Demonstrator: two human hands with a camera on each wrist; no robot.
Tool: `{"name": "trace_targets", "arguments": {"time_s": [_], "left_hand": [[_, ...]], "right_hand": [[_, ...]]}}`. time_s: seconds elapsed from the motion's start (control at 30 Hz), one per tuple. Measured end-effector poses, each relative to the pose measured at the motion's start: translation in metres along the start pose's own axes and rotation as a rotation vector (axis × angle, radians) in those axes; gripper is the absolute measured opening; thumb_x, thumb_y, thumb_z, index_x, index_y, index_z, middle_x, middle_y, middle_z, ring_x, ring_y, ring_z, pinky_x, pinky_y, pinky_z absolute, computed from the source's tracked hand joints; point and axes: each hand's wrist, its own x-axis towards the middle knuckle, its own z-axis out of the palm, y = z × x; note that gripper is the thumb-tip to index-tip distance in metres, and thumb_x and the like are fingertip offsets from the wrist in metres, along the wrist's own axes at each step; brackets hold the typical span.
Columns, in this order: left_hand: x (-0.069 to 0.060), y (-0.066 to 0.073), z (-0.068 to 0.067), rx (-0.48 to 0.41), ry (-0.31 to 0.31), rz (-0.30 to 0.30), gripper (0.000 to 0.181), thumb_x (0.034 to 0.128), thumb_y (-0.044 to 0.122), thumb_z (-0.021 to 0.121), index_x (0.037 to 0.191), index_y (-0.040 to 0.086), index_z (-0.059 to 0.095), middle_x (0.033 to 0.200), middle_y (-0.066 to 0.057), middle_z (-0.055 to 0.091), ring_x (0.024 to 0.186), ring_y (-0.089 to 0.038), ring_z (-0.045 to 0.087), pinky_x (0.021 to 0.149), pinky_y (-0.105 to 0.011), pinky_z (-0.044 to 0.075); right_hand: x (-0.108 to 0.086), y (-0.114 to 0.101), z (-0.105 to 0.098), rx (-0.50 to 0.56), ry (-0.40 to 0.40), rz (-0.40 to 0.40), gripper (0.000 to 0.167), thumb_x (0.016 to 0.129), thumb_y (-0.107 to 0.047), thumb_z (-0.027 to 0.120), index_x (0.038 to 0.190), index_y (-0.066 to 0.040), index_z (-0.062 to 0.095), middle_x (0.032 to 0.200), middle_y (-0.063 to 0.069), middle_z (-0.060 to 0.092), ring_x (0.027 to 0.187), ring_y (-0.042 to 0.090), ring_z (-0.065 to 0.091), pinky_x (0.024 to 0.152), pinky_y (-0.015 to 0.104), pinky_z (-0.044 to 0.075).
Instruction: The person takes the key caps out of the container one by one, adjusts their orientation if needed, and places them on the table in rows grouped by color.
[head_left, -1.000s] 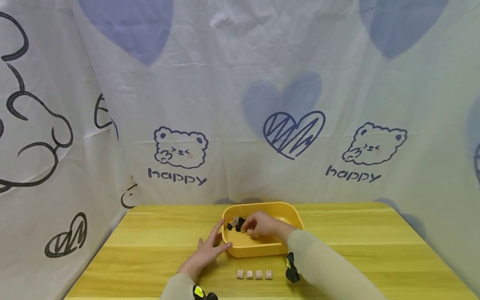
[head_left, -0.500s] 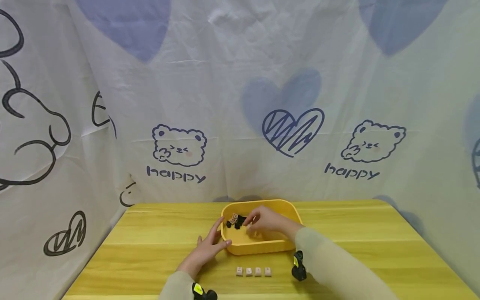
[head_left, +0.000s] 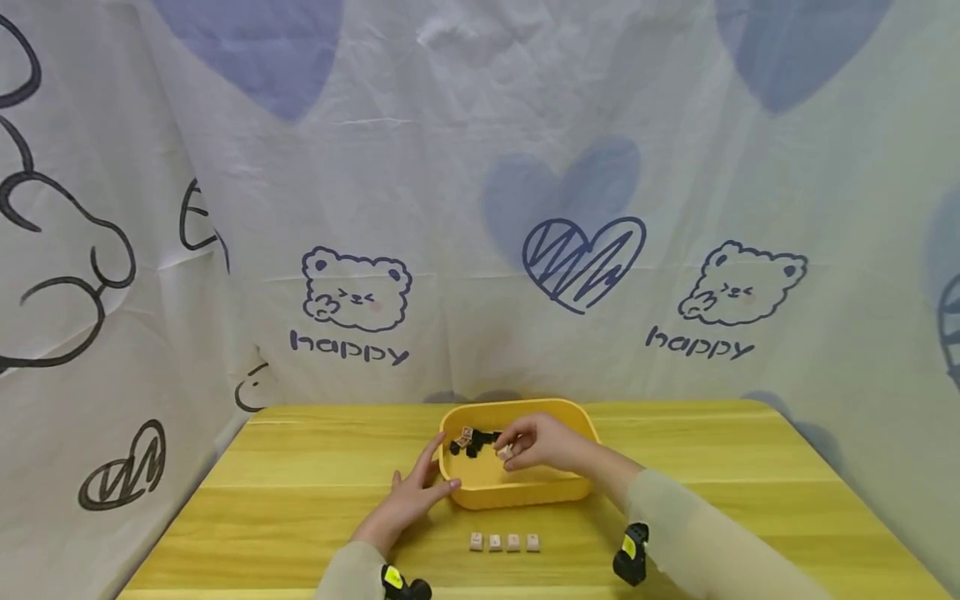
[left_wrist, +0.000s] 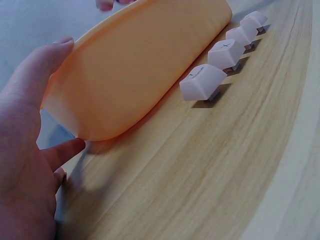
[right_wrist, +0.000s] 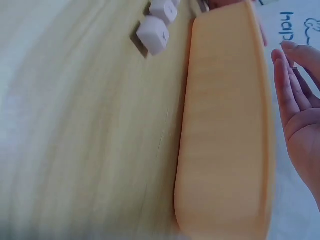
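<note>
A yellow tray (head_left: pixel 517 497) stands on the table with black and light keycaps (head_left: pixel 466 435) at its left inside end. The left hand (head_left: pixel 408 502) holds the tray's left end, thumb at the near rim and fingers spread along the side; in the left wrist view that hand (left_wrist: pixel 25 145) lies against the wall. Over the tray, the right hand (head_left: pixel 551 442) pinches a white keycap (head_left: pixel 505 452) between thumb and fingers. The right wrist view shows the right hand (right_wrist: pixel 302 100) beyond the rim. Several white keycaps (head_left: pixel 495 543) stand in a row in front of the tray.
The wooden table (head_left: pixel 300 500) extends on both sides of the tray. Behind it hangs a white cloth (head_left: pixel 465 350) printed with hearts and bears, and more cloth hangs at the left and right.
The right hand has lifted a little from the tray's contents and moved slightly right, a white keycap now visible at its fingertips. The left hand has kept its hold on the tray.
</note>
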Motion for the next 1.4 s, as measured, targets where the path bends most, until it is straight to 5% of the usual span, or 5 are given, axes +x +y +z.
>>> {"name": "trace_targets", "arguments": {"time_s": [0.43, 0.7, 1.07, 1.4], "left_hand": [[0.003, -0.007, 0.001, -0.003, 0.005, -0.009, 0.083, 0.0908, 0.04, 0.068, 0.157, 0.027, 0.02, 0.147, -0.023, 0.041, 0.14, -0.053, 0.014, 0.108, -0.063, -0.018], [0.002, -0.005, 0.001, -0.002, -0.007, 0.005, 0.082, 0.0925, 0.037, 0.066, 0.157, 0.024, 0.018, 0.147, -0.025, 0.039, 0.139, -0.047, 0.026, 0.109, -0.061, -0.018], [0.002, -0.004, 0.0, -0.024, -0.005, -0.018, 0.081, 0.0918, 0.037, 0.068, 0.157, 0.026, 0.02, 0.148, -0.024, 0.039, 0.139, -0.047, 0.025, 0.109, -0.061, -0.019], [0.003, -0.004, 0.001, -0.016, -0.004, -0.003, 0.081, 0.0921, 0.036, 0.067, 0.157, 0.025, 0.02, 0.147, -0.025, 0.041, 0.139, -0.047, 0.027, 0.109, -0.061, -0.019]], "right_hand": [[-0.045, -0.017, 0.003, 0.143, -0.008, -0.007, 0.02, 0.081, 0.004, 0.075, 0.101, 0.004, 0.072, 0.102, 0.02, 0.07, 0.082, 0.021, 0.067, 0.076, 0.034, 0.059], [-0.067, -0.005, 0.001, 0.13, -0.004, -0.031, 0.022, 0.082, 0.004, 0.074, 0.104, 0.006, 0.072, 0.097, 0.014, 0.07, 0.08, 0.017, 0.065, 0.072, 0.028, 0.058], [-0.093, 0.012, 0.007, 0.181, -0.006, -0.068, 0.025, 0.084, 0.006, 0.069, 0.108, 0.013, 0.067, 0.105, 0.033, 0.064, 0.082, 0.014, 0.068, 0.075, 0.031, 0.059], [-0.107, 0.022, 0.022, -0.003, 0.115, 0.061, 0.019, 0.08, -0.004, 0.078, 0.098, -0.001, 0.073, 0.091, 0.007, 0.072, 0.077, 0.018, 0.067, 0.067, 0.025, 0.057]]}}
